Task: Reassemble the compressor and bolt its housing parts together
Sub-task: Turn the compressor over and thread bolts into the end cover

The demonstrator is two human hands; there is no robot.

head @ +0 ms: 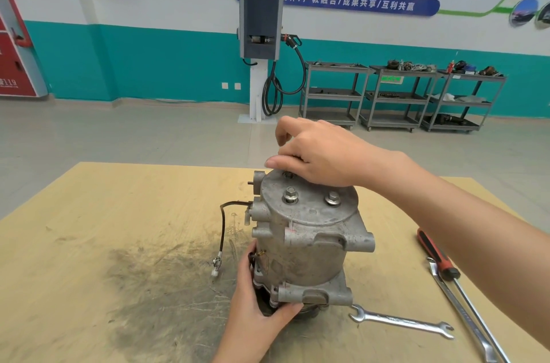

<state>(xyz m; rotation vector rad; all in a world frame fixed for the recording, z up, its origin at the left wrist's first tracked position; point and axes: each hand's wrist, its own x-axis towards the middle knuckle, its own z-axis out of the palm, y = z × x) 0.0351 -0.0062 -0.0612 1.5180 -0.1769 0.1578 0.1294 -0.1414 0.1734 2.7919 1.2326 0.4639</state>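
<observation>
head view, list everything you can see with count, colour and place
compressor: one, grey metal, upright at table centre
bolts: two plainly seen, silver, on the compressor's top cover; a third partly hidden under the right hand
cable: one, black with a white plug, hanging off the compressor's left side
wrenches: two, silver, on the table right of the compressor
screwdriver: one, red and black handle, far right
table: one, tan wood, scuffed dark
shelf carts: three, grey, by the teal wall
charger: one, grey, on a white post
left hand: holds the compressor's base
right hand: fingers at the top cover's far bolt
</observation>
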